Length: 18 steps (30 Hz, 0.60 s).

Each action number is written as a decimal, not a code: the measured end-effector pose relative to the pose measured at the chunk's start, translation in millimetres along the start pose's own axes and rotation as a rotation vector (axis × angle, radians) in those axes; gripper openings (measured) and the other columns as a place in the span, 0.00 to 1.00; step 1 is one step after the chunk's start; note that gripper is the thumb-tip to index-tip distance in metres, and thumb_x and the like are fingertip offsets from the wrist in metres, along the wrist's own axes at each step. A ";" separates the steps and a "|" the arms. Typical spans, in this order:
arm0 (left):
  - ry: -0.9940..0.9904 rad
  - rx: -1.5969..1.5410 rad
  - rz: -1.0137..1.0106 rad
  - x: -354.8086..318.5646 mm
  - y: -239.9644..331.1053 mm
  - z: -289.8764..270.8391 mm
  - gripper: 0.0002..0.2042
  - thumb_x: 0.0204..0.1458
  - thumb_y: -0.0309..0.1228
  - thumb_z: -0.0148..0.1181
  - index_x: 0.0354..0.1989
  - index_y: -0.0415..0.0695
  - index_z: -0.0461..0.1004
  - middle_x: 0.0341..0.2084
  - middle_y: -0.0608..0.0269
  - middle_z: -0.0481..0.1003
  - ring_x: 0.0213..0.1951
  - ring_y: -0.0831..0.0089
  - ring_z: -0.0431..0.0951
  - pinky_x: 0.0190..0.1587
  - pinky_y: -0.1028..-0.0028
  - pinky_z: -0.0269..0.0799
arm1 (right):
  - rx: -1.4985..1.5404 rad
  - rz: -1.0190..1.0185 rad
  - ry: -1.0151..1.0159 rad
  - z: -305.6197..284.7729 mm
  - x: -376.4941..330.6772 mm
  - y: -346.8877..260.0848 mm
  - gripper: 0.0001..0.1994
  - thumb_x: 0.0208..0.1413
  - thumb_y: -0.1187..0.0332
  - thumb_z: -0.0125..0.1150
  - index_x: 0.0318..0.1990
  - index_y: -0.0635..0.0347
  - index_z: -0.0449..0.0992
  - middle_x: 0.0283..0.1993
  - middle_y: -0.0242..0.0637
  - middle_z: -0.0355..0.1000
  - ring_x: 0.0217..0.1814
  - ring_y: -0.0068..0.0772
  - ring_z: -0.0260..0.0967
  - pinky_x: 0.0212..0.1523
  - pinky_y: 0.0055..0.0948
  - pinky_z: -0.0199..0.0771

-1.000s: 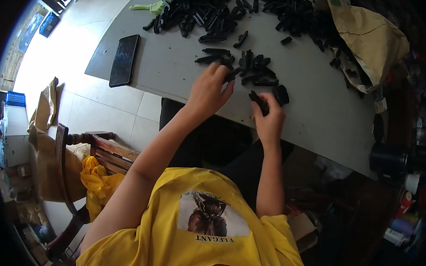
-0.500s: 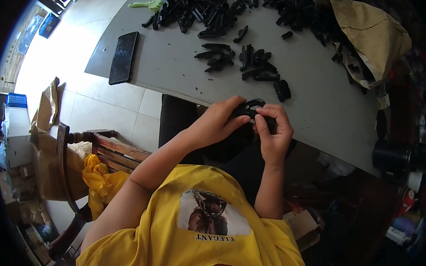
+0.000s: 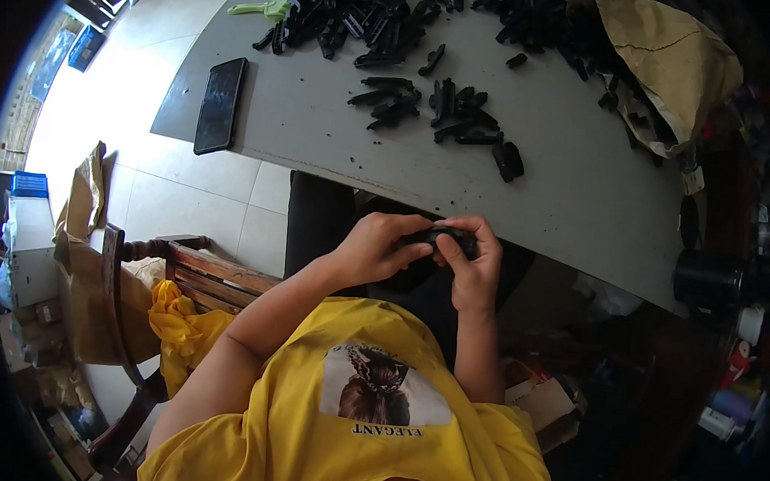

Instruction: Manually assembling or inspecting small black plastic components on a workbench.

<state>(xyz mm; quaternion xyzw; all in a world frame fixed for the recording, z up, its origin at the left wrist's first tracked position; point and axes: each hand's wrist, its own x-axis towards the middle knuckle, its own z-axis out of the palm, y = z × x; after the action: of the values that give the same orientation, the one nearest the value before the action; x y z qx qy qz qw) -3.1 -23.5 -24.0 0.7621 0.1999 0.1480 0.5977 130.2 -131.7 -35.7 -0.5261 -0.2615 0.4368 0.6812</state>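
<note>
— Where was the small black part?

— Off the grey table, just below its near edge, held over the person's lap. The left hand was curled round one end and the right hand pinched the other, fingertips pressed together on it.

— What did you think could go wrong?

— With nothing under the part but the lap and the dark gap beneath the table, a slip of the fingers would likely have dropped it out of sight. Pressing two pieces together askew might also have jammed them.

— And the table itself?

— The loose cluster of black parts lay near that same edge; a careless elbow could have swept some off. The phone sat at the table's left side, well apart.
</note>
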 end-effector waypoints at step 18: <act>0.514 0.501 0.018 61.4 -24.5 -40.6 0.15 0.50 0.35 0.58 0.39 0.39 0.63 0.24 0.51 0.71 0.30 0.54 0.73 0.31 0.63 0.67 | -1.007 -0.528 0.310 -30.5 57.3 -8.0 0.07 0.50 0.78 0.56 0.37 0.63 0.68 0.37 0.33 0.66 0.29 0.22 0.69 0.29 0.21 0.70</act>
<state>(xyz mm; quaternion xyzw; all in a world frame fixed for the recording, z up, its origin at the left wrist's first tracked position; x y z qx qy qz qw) 28.6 45.6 -38.8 0.8247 0.3669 0.2866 0.3212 185.3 -97.2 -43.5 -0.7596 -0.4561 -0.0077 0.4636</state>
